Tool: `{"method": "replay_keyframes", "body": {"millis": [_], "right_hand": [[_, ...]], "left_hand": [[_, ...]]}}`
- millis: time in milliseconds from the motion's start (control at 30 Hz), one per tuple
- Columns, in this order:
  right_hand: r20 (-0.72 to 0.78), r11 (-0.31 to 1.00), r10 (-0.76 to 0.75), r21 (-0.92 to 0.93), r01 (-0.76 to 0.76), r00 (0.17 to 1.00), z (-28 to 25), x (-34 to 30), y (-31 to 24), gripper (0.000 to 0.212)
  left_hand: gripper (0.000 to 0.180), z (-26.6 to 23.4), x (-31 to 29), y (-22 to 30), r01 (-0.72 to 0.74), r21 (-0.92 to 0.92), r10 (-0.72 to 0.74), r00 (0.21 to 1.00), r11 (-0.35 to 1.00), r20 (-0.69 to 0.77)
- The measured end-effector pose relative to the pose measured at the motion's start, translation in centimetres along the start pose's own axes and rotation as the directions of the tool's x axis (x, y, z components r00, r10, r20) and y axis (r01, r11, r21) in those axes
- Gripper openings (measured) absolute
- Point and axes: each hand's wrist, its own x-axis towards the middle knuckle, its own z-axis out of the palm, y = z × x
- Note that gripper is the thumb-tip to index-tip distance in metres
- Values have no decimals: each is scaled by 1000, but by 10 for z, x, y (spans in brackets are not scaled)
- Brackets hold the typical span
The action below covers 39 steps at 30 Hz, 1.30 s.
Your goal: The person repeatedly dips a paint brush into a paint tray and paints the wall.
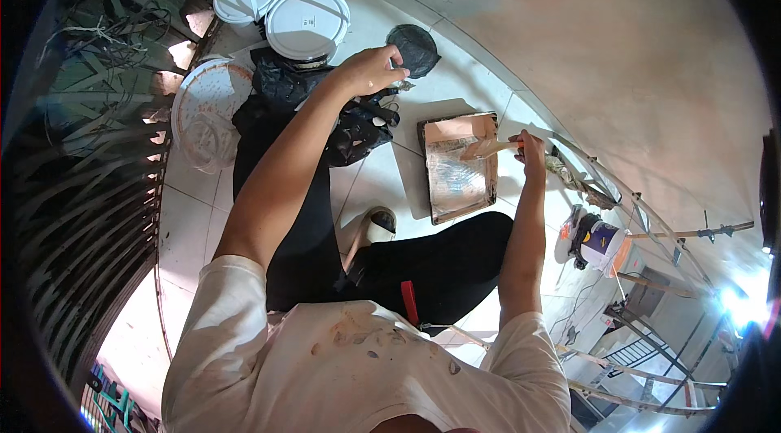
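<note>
left hand point(370, 68): fingers curled shut, resting on a black plastic bag point(358, 120) near the dark round lid point(413, 49) on the tiled floor point(370, 181).
right hand point(530, 152): closed around the handle of a paintbrush point(486, 148).
brush: bristles over the upper edge of the paint tray point(460, 168).
tray: on the floor, just beside the wall.
buckets point(305, 22): white, lidded, beyond the bag.

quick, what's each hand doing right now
Left hand: curled over the black bag; grip cannot be told.
Right hand: closed on the brush, bristles over the paint tray.
</note>
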Motion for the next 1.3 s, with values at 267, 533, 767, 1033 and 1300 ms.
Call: {"method": "replay_keyframes", "body": {"millis": [267,533,767,1033,1300], "right_hand": [[129,971,-145,208,116,981,-31,-44,22,20],[-180,676,-31,721,153,983,1,-106,107,24],[-367,751,-88,586,303,926,20,-88,172,30],[-361,772,-172,528,353,917,27,-78,186,21],[-149,742,-278,594,310,949,-55,-111,79,44]], "left_hand": [[42,-26,-13,-4,116,107,-65,916,987,-395],[67,-58,6,-75,390,368,-138,821,844,-554],[116,-73,21,-108,486,394,-389,870,780,-303],[122,-65,10,-104,501,356,-397,858,789,-326],[122,-60,7,-102,461,362,-340,872,810,-351]]}}
